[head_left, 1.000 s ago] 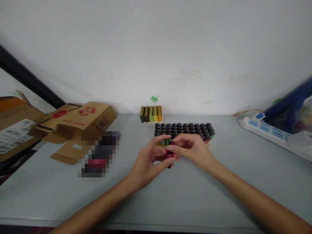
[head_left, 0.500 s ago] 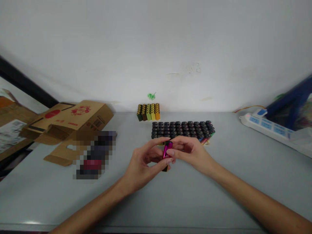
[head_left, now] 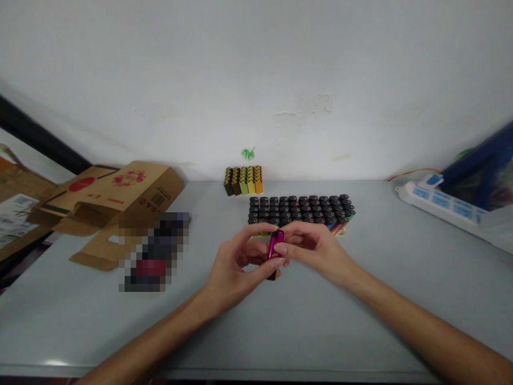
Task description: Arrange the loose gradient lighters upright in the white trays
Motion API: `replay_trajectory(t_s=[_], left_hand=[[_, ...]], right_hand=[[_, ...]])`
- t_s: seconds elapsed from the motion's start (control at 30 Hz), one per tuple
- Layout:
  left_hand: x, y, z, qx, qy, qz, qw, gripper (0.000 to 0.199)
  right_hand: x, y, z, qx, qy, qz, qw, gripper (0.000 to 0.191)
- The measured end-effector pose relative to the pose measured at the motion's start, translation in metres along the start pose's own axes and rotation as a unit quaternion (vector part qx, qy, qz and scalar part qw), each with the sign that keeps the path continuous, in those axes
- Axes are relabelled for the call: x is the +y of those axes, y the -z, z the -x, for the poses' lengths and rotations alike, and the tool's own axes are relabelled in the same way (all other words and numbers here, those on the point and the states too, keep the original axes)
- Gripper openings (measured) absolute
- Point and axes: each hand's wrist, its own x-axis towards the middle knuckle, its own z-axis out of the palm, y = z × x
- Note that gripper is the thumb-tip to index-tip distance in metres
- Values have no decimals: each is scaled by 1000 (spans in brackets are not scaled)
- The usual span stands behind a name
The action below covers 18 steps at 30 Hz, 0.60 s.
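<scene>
A small magenta, shiny piece with a dark top (head_left: 276,243) is held between both hands near the middle of the view. My left hand (head_left: 240,264) grips it with thumb and fingers from the left. From the right, my right hand (head_left: 310,247) pinches the same piece. Below it, a dark and orange end (head_left: 273,275) shows between the fingers; whether it is one object with the magenta piece is hidden. Just beyond the hands stand rows of black-topped pieces (head_left: 298,206), partly covered by the fingers. Farther back is a block of green, brown, yellow and orange pieces with gold tops (head_left: 243,181).
Open cardboard boxes (head_left: 144,182) lie at the left on the grey table (head_left: 320,331). In front of them is a pixelated dark and red item (head_left: 160,248). A white power strip (head_left: 452,206) with a plug sits at the right, near the wall (head_left: 256,80).
The whole view has shifted slightly, with the table items a little higher in the picture. Both hands keep the same hold on the magenta piece.
</scene>
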Motion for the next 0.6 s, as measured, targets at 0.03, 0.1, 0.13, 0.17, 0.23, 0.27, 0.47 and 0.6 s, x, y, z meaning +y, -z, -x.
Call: replay_trajectory(t_s=[0.03,0.1,0.13,0.17,0.23,0.27,0.47,0.6], left_hand=[[-1,0,0,-2,-3,-6,1000,45],[-1,1,0,-7,-12,-21,1000,44],[0,2,0,-8,-17,-29,999,43],[1,3,0,-9,-22,-38,999,42],[6,6,0,-9,-32,-59,998,41],[9,10,0,-4,-38,-73,997,41],[24,49,-11,152,-85,-168,970,50],[14,83,-25,200,-33,-281,938,49]], right_hand=[[1,0,0,1,1,2,1000,32],[2,1,-1,-1,3,7,1000,33],[3,1,-1,-6,3,11,1000,33],[4,1,-2,-11,3,16,1000,34],[3,1,-2,-11,7,35,999,36],[1,2,-1,-3,14,50,999,37],[-33,11,18,69,112,184,974,25],[-55,36,27,131,177,262,939,19]])
